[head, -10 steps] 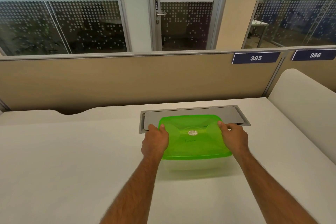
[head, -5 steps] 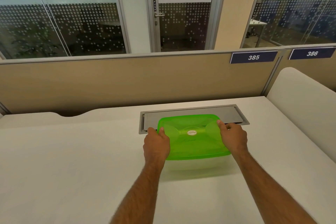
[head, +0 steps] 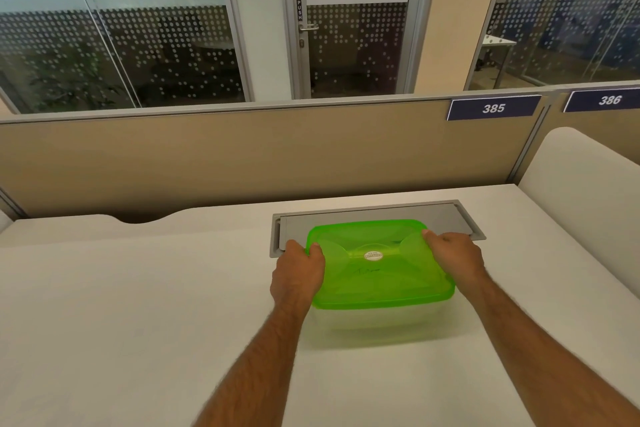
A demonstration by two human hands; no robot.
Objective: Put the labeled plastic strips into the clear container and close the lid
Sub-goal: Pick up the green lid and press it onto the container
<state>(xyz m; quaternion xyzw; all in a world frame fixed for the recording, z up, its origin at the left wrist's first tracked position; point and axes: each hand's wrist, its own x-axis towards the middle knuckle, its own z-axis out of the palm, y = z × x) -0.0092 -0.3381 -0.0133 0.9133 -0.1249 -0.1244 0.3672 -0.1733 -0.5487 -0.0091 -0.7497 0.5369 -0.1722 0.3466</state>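
On the lid: left hand (head: 298,276) and right hand (head: 456,255) are gripping opposite edges of the green lid (head: 377,264).
Under the lid: clear container (head: 374,321) is sitting on the worktop (head: 138,305); strips not discernible.
Risk: uneven pressing is likely leaving a corner unsealed, or sliding the container.

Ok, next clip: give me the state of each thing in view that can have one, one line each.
green lid: on the container, held at both sides.
clear container: covered, upright on the desk; contents not discernible.
left hand: grip closed on the lid's left edge.
right hand: grip closed on the lid's right edge.
grey desk flap: shut.
glass door: closed.
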